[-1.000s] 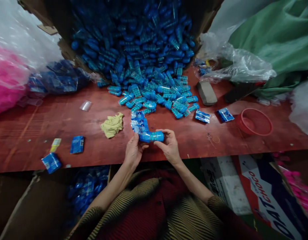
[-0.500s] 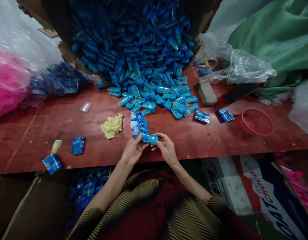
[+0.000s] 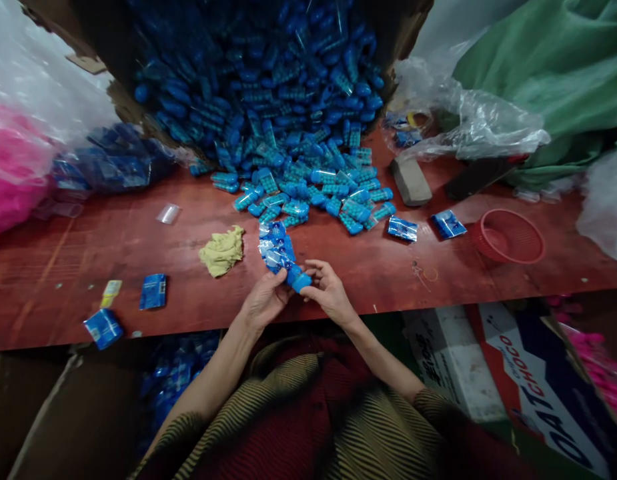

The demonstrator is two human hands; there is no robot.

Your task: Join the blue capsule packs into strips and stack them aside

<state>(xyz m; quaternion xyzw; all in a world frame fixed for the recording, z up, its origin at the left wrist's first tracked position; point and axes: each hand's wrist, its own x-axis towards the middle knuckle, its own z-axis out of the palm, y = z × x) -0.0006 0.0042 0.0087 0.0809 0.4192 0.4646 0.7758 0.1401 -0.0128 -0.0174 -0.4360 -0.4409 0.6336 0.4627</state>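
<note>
Right of the yellow cloth (image 3: 221, 252), the left hand (image 3: 263, 298) pinches a blue container (image 3: 300, 280); the right hand (image 3: 334, 298) curls half-open at its end, grip hard to tell. A slack pinch could drop it onto the surface (image 3: 368, 267).

Blue-capped container (image 3: 301, 281) – held aslant; overlapping printed blue wrappers (image 3: 277, 244) just beyond.

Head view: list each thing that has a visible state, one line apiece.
Left hand, closed on the strip
Right hand, curled at the bottle's end, grip unclear
Blue strip, near end in the left hand
Held bottle, tilted, partly hidden
Loose bottles, heaped
Cardboard box, open, edge torn
Yellow cloth, crumpled
Red basket, upright, open-topped
Green sheet, rumpled
</note>
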